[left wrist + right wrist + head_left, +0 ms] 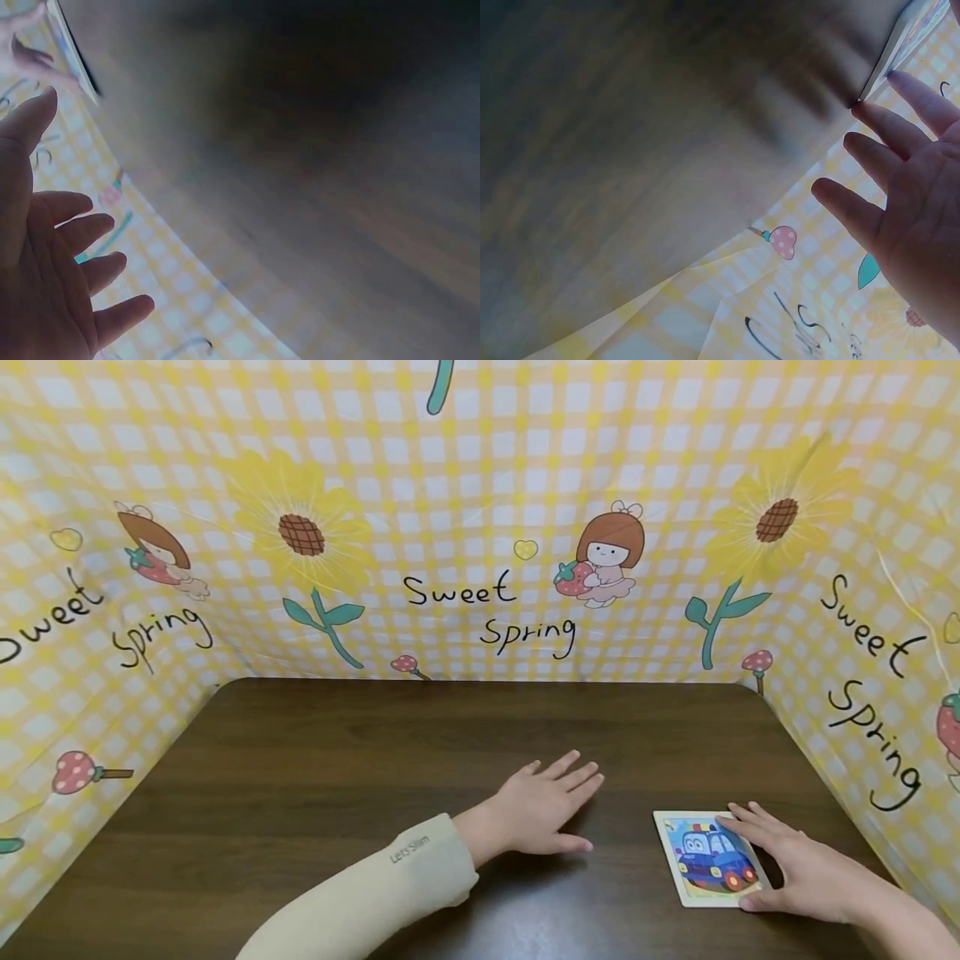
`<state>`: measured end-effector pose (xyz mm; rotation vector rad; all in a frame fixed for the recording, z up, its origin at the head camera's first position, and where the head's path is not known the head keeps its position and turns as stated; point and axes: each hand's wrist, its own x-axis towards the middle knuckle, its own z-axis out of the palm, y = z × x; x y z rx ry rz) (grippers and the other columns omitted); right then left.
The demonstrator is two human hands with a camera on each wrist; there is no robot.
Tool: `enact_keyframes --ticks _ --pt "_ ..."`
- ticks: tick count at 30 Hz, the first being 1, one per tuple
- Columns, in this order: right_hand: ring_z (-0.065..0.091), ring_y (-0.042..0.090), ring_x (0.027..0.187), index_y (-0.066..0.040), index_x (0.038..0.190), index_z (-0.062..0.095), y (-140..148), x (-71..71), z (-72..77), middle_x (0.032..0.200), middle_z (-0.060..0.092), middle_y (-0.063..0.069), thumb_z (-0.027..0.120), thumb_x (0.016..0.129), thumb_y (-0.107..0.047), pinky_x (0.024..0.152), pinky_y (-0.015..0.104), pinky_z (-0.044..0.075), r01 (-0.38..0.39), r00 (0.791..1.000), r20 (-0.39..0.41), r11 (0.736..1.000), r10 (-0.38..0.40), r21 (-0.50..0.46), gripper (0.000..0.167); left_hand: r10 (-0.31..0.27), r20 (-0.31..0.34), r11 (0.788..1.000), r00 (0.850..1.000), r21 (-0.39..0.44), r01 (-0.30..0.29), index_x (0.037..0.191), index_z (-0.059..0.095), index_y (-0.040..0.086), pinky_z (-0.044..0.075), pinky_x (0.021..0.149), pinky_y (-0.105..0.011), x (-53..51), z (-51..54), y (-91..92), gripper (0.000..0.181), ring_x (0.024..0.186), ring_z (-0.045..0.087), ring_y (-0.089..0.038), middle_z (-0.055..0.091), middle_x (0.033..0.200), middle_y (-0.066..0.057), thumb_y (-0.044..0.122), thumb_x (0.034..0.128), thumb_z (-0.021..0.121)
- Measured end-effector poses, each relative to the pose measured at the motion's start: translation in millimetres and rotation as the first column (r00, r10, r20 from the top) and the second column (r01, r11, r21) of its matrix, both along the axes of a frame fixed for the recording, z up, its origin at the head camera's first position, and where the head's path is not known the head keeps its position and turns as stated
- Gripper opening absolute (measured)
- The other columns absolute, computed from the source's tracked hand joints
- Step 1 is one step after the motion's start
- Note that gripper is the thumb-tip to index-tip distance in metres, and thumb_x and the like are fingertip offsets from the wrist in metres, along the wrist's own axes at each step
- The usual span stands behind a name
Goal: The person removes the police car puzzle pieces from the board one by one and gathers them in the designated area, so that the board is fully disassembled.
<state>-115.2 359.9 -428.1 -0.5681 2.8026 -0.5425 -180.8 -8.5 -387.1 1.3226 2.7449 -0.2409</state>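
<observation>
Clearly, the square picture board [708, 860] lies at the right of the dark wooden table [360, 752], within reach of the right hand [813, 872], which touches its right side. That hand comes in from the right, its thumb at the board's near right corner and its forefinger over the far right part, so the board's right edge sits in the gap between them. Thumb and fingers are well apart, the fingers long and spread rather than curled; whether they press on the edges I cannot tell. In the right wrist view one fingertip meets a corner of the board, while the two outer fingers stand clear of it.

The board has a pale border around a blue cartoon car with eyes, and most of its face, to the left of the hand, shows uncovered.

The left hand [536, 810] reaches from the near left toward the middle, back upward, fingers fanned and thumb held apart, with nothing in its grasp. The board is to its right, across a strip of bare wood. A pale sleeve [375, 893] covers that forearm. Yellow checked cloth [465, 485], printed with sunflowers and "Sweet Spring", walls the table's far, left and right sides.
</observation>
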Motion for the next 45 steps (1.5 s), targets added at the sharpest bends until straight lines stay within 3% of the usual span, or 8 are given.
enact_keyframes --ticks 2,4,7,9,18,23,32,45 --pt "-0.018 -0.015 0.14 -0.013 0.149 0.044 -2.9 -0.4 0.2 0.159 0.031 0.025 0.076 0.072 -0.06 0.092 0.083 0.027 -0.005 1.0 0.002 1.0 0.005 0.001 0.096 -0.015 -0.002 1.0 1.0 -0.02 0.015 0.161 0.016 0.023 0.037 0.116 -0.048 3.3 -1.4 8.8 0.084 0.156 0.012 -0.02 0.017 0.168 0.004 0.07 0.0957 0.039" --pt "-0.008 0.014 0.154 -0.013 0.15 0.044 -6.1 -1.1 1.5 0.159 0.03 0.025 0.076 0.072 -0.061 0.092 0.083 0.027 -0.009 1.0 0.002 1.0 0.009 0.003 0.097 -0.022 0.0 0.999 1.0 -0.035 0.022 0.161 0.016 0.024 0.038 0.115 -0.046 6.2 -2.0 16.9 0.084 0.156 0.013 -0.019 0.018 0.167 0.006 0.071 0.0951 0.038" --pt "0.018 0.051 0.147 -0.013 0.149 0.045 -11.8 -2.9 4.9 0.159 0.031 0.025 0.076 0.071 -0.063 0.092 0.082 0.029 -0.013 1.0 -0.007 1.0 0.013 0.011 0.098 -0.027 0.005 0.998 1.0 -0.049 0.027 0.161 0.015 0.025 0.039 0.115 -0.044 9.4 -1.9 27.2 0.085 0.156 0.013 -0.018 0.018 0.167 0.007 0.073 0.0942 0.038" --pt "0.024 0.056 0.142 -0.013 0.149 0.046 -16.1 -4.3 6.9 0.158 0.032 0.025 0.075 0.07 -0.064 0.091 0.082 0.029 -0.018 1.0 -0.011 1.0 0.018 0.021 0.098 -0.025 0.01 0.998 1.0 -0.057 0.026 0.161 0.014 0.026 0.038 0.115 -0.043 11.1 -0.8 32.9 0.086 0.156 0.012 -0.017 0.018 0.167 0.008 0.074 0.0934 0.037" --pt "0.031 0.055 0.141 -0.014 0.149 0.047 -34.9 -8.4 13.6 0.158 0.035 0.024 0.073 0.071 -0.069 0.089 0.08 0.035 -0.055 0.997 -0.051 0.997 0.058 0.048 0.099 0.001 0.034 0.994 0.999 -0.112 0.003 0.16 0.015 0.029 0.037 0.116 -0.039 15.9 0.4 53.2 0.09 0.155 0.015 -0.012 0.018 0.166 0.012 0.079 0.089 0.037" --pt "0.031 0.052 0.142 -0.013 0.149 0.046 -46.9 -10.4 16.3 0.158 0.035 0.024 0.07 0.073 -0.071 0.092 0.077 0.038 -0.06 0.996 -0.062 0.996 0.065 0.069 0.098 0.011 0.031 0.993 0.999 -0.115 -0.008 0.159 0.023 0.026 0.04 0.113 -0.032 19.2 -1.7 58.1 0.09 0.152 0.024 -0.009 0.027 0.164 0.01 0.078 0.0883 0.043" --pt "0.032 0.051 0.143 -0.008 0.147 0.048 -64.0 -12.7 17.2 0.156 0.038 0.024 0.066 0.075 -0.075 0.093 0.074 0.041 -0.067 0.992 -0.1 0.993 0.077 0.098 0.1 0.029 0.032 0.996 0.999 -0.085 -0.026 0.153 0.04 0.022 0.049 0.103 -0.029 22.1 -8.6 50.3 0.081 0.145 0.039 -0.008 0.042 0.156 0.008 0.07 0.0889 0.055" --pt "0.036 0.049 0.142 -0.007 0.145 0.05 -85.9 -18.9 16.7 0.152 0.042 0.026 0.067 0.075 -0.074 0.094 0.07 0.045 -0.071 0.983 -0.156 0.987 0.093 0.143 0.099 0.059 0.04 0.996 0.997 -0.071 -0.056 0.148 0.047 0.018 0.044 0.109 -0.025 20.4 -14.6 35.6 0.076 0.142 0.043 -0.01 0.044 0.156 0.005 0.063 0.089 0.061"
